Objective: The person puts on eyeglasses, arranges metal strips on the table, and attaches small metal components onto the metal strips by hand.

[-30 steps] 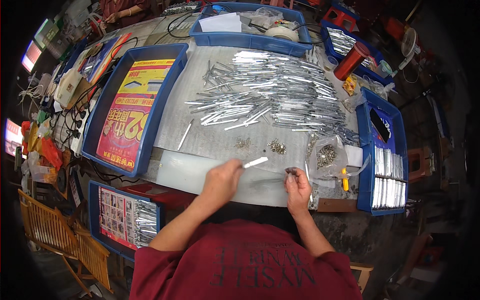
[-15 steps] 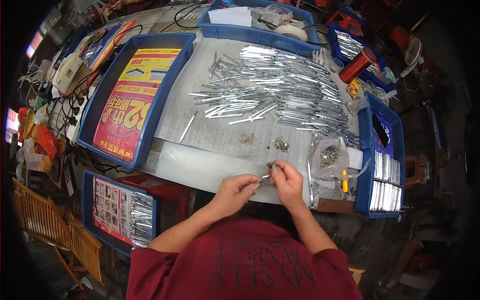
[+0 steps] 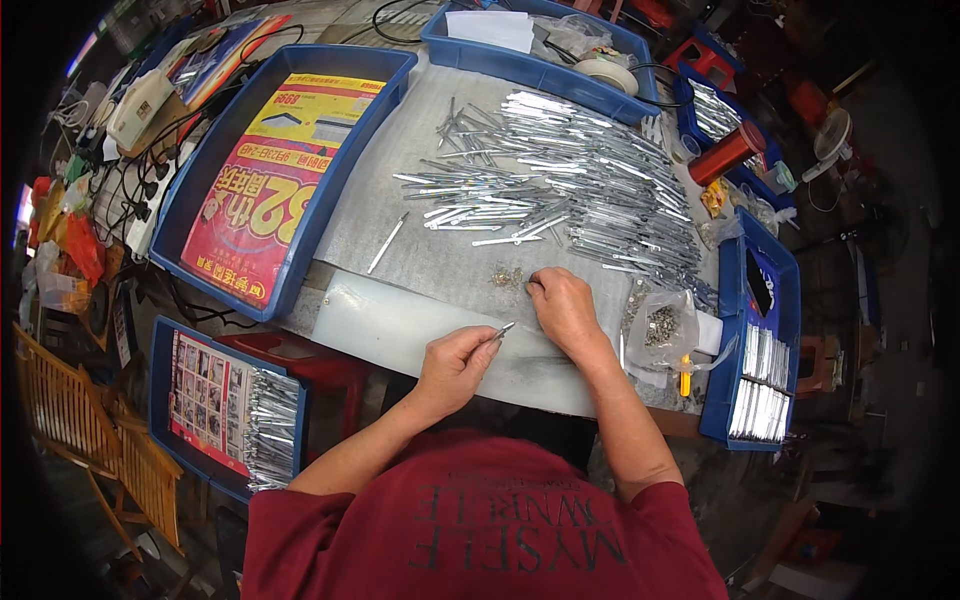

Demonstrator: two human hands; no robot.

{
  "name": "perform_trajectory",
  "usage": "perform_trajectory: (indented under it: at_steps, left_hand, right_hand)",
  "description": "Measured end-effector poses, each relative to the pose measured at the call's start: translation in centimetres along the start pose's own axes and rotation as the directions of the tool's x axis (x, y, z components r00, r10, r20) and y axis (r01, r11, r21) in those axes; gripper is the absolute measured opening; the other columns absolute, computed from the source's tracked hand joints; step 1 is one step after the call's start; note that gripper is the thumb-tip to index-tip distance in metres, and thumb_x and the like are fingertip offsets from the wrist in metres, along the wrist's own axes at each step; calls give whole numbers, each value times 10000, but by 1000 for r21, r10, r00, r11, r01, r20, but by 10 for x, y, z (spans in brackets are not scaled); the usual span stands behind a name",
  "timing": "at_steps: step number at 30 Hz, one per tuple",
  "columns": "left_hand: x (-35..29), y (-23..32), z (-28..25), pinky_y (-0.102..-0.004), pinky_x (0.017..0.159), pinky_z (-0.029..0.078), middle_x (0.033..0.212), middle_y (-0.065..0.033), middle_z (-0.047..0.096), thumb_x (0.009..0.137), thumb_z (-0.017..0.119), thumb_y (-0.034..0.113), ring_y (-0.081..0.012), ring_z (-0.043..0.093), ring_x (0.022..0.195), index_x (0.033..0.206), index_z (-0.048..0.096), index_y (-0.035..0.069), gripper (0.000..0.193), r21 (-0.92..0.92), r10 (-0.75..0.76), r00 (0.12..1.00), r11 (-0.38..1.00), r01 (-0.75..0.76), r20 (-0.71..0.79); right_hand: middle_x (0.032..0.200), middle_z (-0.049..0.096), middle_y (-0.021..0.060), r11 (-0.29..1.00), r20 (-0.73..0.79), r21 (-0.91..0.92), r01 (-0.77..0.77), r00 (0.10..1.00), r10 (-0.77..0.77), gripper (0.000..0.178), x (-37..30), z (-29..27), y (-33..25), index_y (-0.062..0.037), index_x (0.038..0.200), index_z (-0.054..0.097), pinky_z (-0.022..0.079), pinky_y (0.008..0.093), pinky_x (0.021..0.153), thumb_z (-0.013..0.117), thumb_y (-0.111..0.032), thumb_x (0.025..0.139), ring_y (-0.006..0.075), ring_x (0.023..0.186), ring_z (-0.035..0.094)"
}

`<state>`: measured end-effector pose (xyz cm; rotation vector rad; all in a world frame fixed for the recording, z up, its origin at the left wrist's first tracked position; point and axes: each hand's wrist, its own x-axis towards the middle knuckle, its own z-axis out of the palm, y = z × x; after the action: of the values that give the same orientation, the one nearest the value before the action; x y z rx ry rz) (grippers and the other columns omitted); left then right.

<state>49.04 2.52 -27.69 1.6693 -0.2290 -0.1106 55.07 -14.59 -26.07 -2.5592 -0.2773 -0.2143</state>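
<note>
I see the left hand (image 3: 458, 368) pinching a short metal piece (image 3: 506, 330) between thumb and fingers, its tip poking out over the pale sheet (image 3: 390, 335) at the near edge of the table. The right hand (image 3: 565, 310) reaches past it, fingertips drawn close together beside a scatter of tiny brass-coloured parts (image 3: 505, 277). The fingers hide what is under them, so I cannot tell whether that hand holds a part or only touches the table.

My worry is the size of these parts: a loose fingertip pinch could drop one, or the side of the palm could sweep several out of their group. The metal piece is gripped low with little showing, so a slack thumb could let it turn or slip onto the sheet.

Just right of the right forearm, an open plastic bag (image 3: 662, 325) of small fittings has a yellow-handled tool (image 3: 686, 375) near it; a careless elbow could tip the bag and spill them. Beyond the hands, the heap of metal strips (image 3: 600, 170) lies loosely crossed, so a tug on one could drag its neighbours along.
</note>
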Motion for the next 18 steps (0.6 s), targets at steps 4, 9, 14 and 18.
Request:
perform_trajectory:
  at_steps: [4, 9, 14, 18]
  left_hand:
    - [0, 2, -1, -257, 532, 413, 707, -110, 563, 778, 550, 55, -161, 518, 582, 869, 566, -20, 119, 34, 31, 1000, 999, -31, 2]
    - [0, 4, -2, -263, 543, 419, 718, -113, 568, 777, 550, 55, -172, 530, 596, 872, 565, -20, 122, 37, 35, 999, 999, -35, 9]
    - [0, 5, -1, -270, 544, 420, 721, -114, 569, 776, 549, 56, -182, 532, 598, 871, 563, -21, 123, 29, 30, 1000, 999, -31, 5]
    - [0, 3, 0, -264, 540, 415, 711, -110, 565, 777, 547, 54, -168, 525, 592, 866, 563, -21, 117, 29, 44, 999, 999, -44, -8]
  right_hand:
    - [688, 566, 187, 987, 87, -157, -27, 995, 42, 112, 7, 5, 0, 9, 676, 566, 454, 410, 615, 539, -95, 709, 339, 668, 564]
    - [702, 567, 212, 966, 158, -247, -83, 980, 125, 148, 15, 6, -5, 25, 667, 574, 435, 423, 629, 520, -106, 708, 359, 677, 553]
    - [709, 558, 221, 965, 195, -255, -59, 975, 111, 150, 15, 5, -3, 29, 678, 559, 426, 436, 641, 467, -85, 710, 376, 688, 541]
    - [721, 562, 228, 973, 189, -226, -44, 978, 89, 126, 9, -2, -3, 47, 698, 545, 448, 427, 644, 456, -42, 702, 368, 689, 557]
